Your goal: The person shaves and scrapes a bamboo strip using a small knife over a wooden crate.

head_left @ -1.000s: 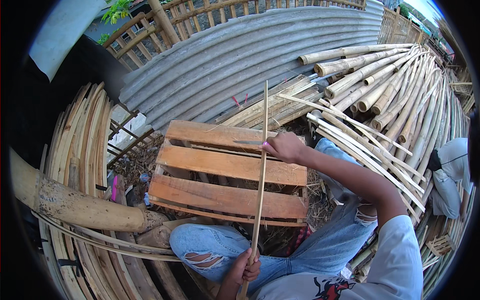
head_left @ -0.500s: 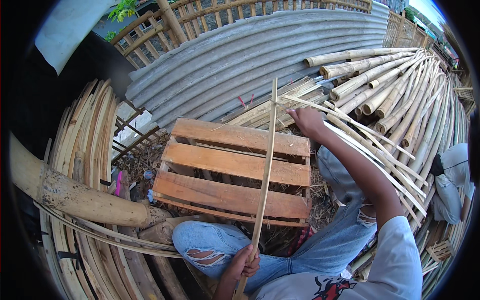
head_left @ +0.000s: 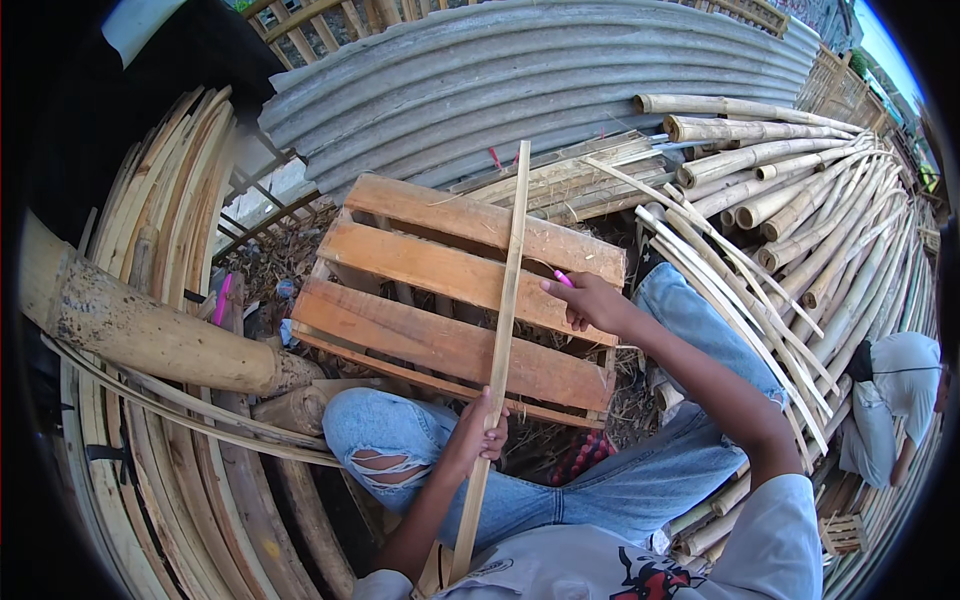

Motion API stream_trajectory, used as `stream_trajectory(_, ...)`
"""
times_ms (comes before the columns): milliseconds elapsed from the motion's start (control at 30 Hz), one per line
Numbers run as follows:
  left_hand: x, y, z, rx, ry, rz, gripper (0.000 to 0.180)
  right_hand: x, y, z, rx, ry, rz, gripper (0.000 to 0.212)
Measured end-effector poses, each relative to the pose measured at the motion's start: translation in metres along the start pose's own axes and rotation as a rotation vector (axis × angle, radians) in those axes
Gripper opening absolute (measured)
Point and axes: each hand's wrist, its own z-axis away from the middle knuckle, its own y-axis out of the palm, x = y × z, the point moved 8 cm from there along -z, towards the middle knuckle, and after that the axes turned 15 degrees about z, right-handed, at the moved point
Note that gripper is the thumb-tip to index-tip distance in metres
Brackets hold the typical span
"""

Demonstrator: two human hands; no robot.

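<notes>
My left hand is closed around a long, flat bamboo strip in its lower part. The strip slants upward and away over a slatted wooden crate, its lower end near my shirt. Over the crate's right side, my right hand grips a small pink-handled tool. A thin, dark, curved piece shows beyond the pink handle, pointing toward the strip; its kind is too small to make out. The right fingers are apart from the strip.
Split bamboo strips and a pile of bamboo poles lie to the right. A thick bamboo pole and stacked slats are at left. Corrugated sheeting stands behind. Another person is at far right.
My right hand has come back from beyond the crate's far edge, nearer to me. My left hand has risen with the strip. The view has shifted slightly.
</notes>
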Motion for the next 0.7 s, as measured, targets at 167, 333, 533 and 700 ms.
stream_trajectory(167,0.003,-0.003,-0.006,0.001,-0.031,0.053,0.054,0.001,0.103,0.007,0.089,-0.109,-0.536,0.030)
stream_trajectory(333,0.004,0.002,-0.005,0.044,0.004,0.047,0.047,-0.006,0.117,-0.001,-0.222,-0.192,-0.607,0.030)
stream_trajectory(533,-0.006,0.001,0.024,-0.051,0.149,-0.142,0.037,0.003,0.102,-0.009,-0.216,-0.159,-0.735,0.031)
stream_trajectory(700,-0.002,0.003,0.031,0.046,0.088,-0.113,0.028,0.006,0.092,-0.003,-0.152,-0.096,-0.621,0.034)
